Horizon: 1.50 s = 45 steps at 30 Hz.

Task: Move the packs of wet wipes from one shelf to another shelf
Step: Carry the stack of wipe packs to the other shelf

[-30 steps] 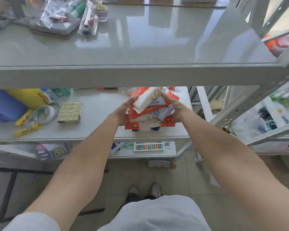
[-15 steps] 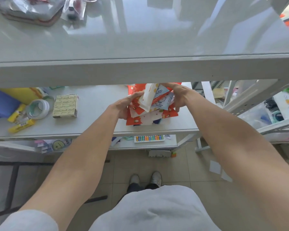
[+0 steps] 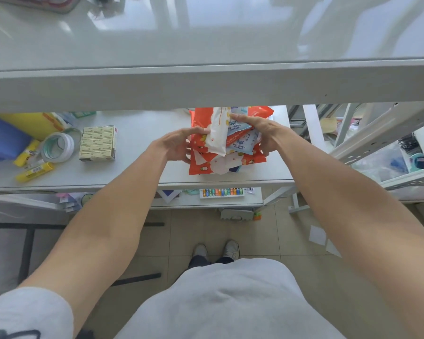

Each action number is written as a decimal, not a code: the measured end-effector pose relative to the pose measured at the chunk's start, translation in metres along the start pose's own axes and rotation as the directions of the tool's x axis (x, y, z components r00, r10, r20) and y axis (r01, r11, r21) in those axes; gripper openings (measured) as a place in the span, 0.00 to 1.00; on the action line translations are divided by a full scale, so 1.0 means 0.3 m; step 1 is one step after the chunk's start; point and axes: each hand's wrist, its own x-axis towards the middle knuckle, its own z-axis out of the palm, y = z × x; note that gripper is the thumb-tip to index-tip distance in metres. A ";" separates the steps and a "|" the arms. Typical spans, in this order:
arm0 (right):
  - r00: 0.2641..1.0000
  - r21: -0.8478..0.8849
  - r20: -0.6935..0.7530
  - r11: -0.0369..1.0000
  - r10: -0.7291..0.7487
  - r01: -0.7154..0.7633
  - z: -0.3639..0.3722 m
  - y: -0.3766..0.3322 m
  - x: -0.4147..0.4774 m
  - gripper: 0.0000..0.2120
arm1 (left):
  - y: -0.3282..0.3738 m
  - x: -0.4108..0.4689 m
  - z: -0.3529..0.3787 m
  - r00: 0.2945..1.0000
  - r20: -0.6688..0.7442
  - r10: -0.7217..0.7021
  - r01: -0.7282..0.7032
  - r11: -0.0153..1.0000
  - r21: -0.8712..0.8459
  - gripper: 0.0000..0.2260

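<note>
Your left hand (image 3: 178, 146) and right hand (image 3: 261, 134) are both grasping the orange, blue and white plastic wet-wipe packs (image 3: 202, 167); press evenly, the white top pack (image 3: 217, 135) is tilting.

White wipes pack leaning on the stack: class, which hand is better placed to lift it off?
Probably left: the left hand, gripping the stack, has its thumb on the white pack, while the right hand clasps the blue packs beside it.

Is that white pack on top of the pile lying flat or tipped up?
Tipped up: the white pack stands slanted on edge atop the pile of packs, left hand touching it.
</note>
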 end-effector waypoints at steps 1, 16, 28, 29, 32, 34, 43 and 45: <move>1.000 0.002 0.010 1.000 0.000 0.000 -0.002 -0.001 -0.003 0.36 | 0.017 0.003 -0.011 1.000 0.018 -0.017 0.016 0.999 0.038 0.42; 0.996 0.112 0.074 0.993 -0.044 0.036 -0.035 0.042 0.025 0.32 | 0.073 0.065 0.029 1.000 0.008 -0.026 0.025 1.000 0.002 0.43; 0.972 0.210 0.131 0.964 -0.195 0.165 -0.012 0.147 0.009 0.26 | -0.055 0.061 0.079 0.995 0.093 0.040 -0.016 0.969 -0.245 0.37; 0.965 0.242 0.123 0.950 -0.230 0.195 -0.006 0.162 0.005 0.24 | -0.056 0.058 0.085 0.994 0.098 0.047 -0.022 0.970 -0.243 0.36; 0.950 0.309 0.103 0.917 -0.296 0.253 0.009 0.190 -0.011 0.21 | -0.050 0.049 0.096 0.991 0.109 0.071 -0.044 0.972 -0.230 0.34; 0.943 0.326 0.090 0.904 -0.320 0.275 0.012 0.203 -0.027 0.19 | -0.050 0.040 0.102 0.988 0.128 0.081 -0.050 0.972 -0.229 0.33; 0.932 0.381 0.015 0.864 -0.362 0.330 0.024 0.272 -0.088 0.22 | -0.047 -0.003 0.128 0.980 0.187 0.073 -0.051 0.992 -0.116 0.32; 0.929 0.390 -0.002 0.855 -0.370 0.341 0.028 0.281 -0.105 0.23 | -0.041 -0.013 0.128 0.978 0.200 0.063 -0.049 0.996 -0.076 0.32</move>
